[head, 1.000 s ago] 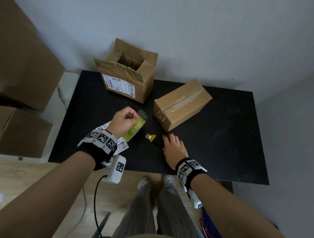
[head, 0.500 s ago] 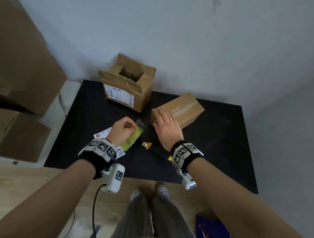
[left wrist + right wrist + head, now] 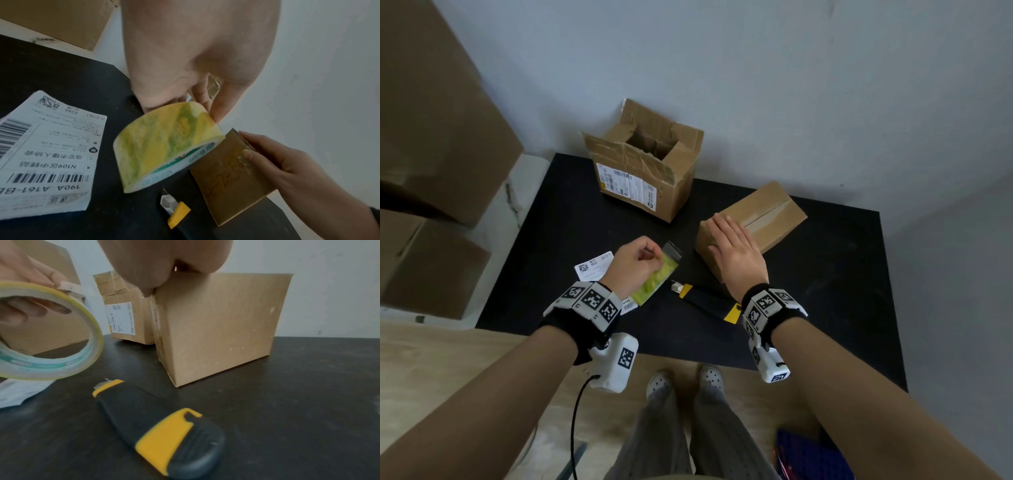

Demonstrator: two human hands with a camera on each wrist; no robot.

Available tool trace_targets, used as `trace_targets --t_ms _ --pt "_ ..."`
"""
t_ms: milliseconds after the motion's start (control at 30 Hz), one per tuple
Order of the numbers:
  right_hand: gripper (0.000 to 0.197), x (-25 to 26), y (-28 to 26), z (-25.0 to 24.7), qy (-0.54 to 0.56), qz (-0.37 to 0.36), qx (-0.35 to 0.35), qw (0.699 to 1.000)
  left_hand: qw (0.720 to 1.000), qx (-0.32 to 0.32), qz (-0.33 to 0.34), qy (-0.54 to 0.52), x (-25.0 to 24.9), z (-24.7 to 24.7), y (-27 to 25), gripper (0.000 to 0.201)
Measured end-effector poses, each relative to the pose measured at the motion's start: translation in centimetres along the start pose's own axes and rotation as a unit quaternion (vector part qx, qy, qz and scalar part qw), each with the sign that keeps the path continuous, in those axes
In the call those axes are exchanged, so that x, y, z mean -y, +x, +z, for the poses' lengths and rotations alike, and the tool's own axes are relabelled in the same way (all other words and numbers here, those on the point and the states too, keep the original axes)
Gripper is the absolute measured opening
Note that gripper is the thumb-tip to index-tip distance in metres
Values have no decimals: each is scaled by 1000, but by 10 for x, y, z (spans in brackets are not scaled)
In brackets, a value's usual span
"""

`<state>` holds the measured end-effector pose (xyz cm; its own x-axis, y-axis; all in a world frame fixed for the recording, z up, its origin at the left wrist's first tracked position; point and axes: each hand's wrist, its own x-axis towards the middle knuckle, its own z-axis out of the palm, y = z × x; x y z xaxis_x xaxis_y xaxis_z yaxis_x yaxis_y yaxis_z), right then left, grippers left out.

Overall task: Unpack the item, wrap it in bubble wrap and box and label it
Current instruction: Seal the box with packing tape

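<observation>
While closed box (image 3: 751,224) sits right of centre on bench (image 3: 842,274), long axis and taped seam running away up-right, right hand (image 3: 738,255) lies flat on its near end, fingers straight, pressing. Left hand (image 3: 633,269), just left of box, curls round tape roll (image 3: 164,146), pinching loose end. Label (image 3: 47,154) further left, nearer left hand. Knife (image 3: 156,423) between.

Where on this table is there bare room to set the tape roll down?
The black table is bare right of the sealed box, and left of the open box. It is crowded around the utility knife and shipping label.
</observation>
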<state>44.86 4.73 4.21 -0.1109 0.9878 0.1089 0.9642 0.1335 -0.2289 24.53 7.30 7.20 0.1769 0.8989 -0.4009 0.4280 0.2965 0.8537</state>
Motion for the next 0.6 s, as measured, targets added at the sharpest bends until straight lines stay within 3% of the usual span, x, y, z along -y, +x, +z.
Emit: trace_targets --t_ms 333,433,600 --pt "49 -50 -17 -30 -16 -35 56 998 999 39 21 21 -23 26 0 22" --pt "59 -64 -23 -38 -6 -29 110 993 998 50 23 36 -30 33 1 18" --pt "72 -76 -31 -45 23 13 120 992 996 76 24 44 -39 43 3 16"
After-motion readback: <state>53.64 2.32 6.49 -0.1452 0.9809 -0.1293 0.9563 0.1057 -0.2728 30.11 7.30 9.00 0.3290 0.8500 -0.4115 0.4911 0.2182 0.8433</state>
